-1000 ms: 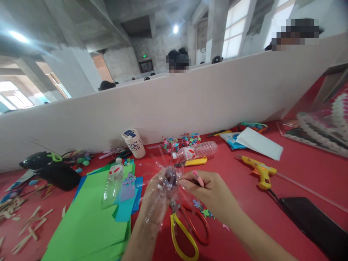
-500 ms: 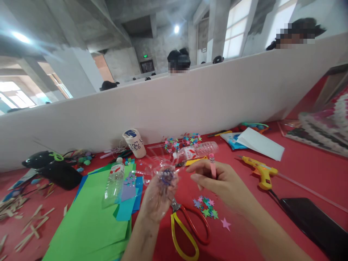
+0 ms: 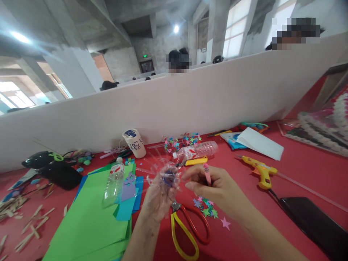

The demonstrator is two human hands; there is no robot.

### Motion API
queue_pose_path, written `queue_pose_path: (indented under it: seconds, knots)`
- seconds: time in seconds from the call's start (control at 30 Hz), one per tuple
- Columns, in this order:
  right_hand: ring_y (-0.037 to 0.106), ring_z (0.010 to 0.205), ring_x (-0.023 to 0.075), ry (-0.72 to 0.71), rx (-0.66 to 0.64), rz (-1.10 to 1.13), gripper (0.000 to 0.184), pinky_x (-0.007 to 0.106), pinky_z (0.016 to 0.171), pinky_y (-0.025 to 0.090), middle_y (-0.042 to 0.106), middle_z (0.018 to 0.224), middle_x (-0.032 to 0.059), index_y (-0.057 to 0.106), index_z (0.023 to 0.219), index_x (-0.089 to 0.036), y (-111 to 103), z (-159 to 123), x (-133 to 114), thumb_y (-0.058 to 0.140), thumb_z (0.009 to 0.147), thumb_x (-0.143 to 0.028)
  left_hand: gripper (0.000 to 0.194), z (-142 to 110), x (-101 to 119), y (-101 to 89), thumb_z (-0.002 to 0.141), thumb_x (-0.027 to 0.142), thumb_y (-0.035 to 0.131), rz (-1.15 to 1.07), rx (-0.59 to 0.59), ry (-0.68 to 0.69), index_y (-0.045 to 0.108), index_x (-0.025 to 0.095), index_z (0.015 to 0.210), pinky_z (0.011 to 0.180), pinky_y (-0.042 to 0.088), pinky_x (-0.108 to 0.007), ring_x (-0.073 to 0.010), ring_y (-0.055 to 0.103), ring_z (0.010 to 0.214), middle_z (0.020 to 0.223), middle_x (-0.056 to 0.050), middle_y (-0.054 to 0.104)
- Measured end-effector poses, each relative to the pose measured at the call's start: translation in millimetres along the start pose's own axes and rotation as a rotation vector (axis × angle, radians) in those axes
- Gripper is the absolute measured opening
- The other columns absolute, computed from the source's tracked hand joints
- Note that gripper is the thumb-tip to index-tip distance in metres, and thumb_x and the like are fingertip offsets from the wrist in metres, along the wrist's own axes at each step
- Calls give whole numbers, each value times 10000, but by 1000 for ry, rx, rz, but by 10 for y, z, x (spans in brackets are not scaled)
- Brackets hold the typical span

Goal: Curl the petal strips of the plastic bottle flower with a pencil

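Observation:
My left hand (image 3: 157, 197) is closed around a clear plastic bottle piece cut into thin strips (image 3: 160, 165), which fan outward. At its middle is a dark purple-blue round part (image 3: 169, 177). My right hand (image 3: 213, 185) grips a pink pen (image 3: 207, 174), its end rising between the fingers. Thumb and forefinger sit just right of the cut piece; whether they touch it I cannot tell. Below the hands lie scissors (image 3: 185, 235) with one yellow and one red handle. Small coloured foam stars (image 3: 208, 208) are scattered beside the scissors.
Green paper sheets (image 3: 89, 214) and a clear bottle (image 3: 113, 185) lie at left. Behind the hands are another bottle (image 3: 202, 149), a yellow cutter (image 3: 196, 161) and a white cup (image 3: 134, 144). A yellow glue gun (image 3: 259, 170) and black phone-like slab (image 3: 312, 226) lie right.
My right hand moved right, away from the cut piece, then slightly back toward it, with the pen still held. The left hand tilted the piece, and its purple-blue middle now shows more clearly.

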State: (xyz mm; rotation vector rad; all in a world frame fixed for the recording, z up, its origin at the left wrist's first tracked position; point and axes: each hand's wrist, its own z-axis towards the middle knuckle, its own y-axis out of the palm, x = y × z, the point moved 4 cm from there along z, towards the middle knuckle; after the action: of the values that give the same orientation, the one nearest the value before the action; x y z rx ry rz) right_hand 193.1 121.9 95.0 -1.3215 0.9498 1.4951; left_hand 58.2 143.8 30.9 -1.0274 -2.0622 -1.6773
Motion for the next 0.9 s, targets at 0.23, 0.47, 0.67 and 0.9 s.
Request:
queue_pose_path:
  seconds: [0.23,0.47,0.67,0.9]
  knots:
    - [317,462,72,-31,-10,-18,80,201,440,253,401,519,-60,629,759,-209,-27,-17,22,576,702,-187,186,1,29,-12,731,107,517,-14,4,3,612,138,888,403,415,-125,-74,545,495,637,-13,618]
    - [367,463,81,-151,105,89,82,208,417,256,461,529,-35,643,786,-228,-335,-58,-22,604,716,-246,200,29,55,-28,701,61,516,-12,-31,42,636,140,840,453,436,-159,-89,551,513,670,-39,638]
    - [340,419,56,1,70,63,83,188,391,239,502,528,-46,642,777,-216,-351,75,109,613,701,-205,248,15,68,-73,679,37,512,31,-44,55,637,145,865,536,479,-201,-122,601,585,738,-51,666]
    - [463,624,117,-16,-10,-65,97,230,543,358,549,696,2,652,778,-201,-201,126,193,624,713,-267,251,-69,98,1,702,65,474,11,-35,38,648,138,869,492,468,-180,-127,612,576,709,-67,675]
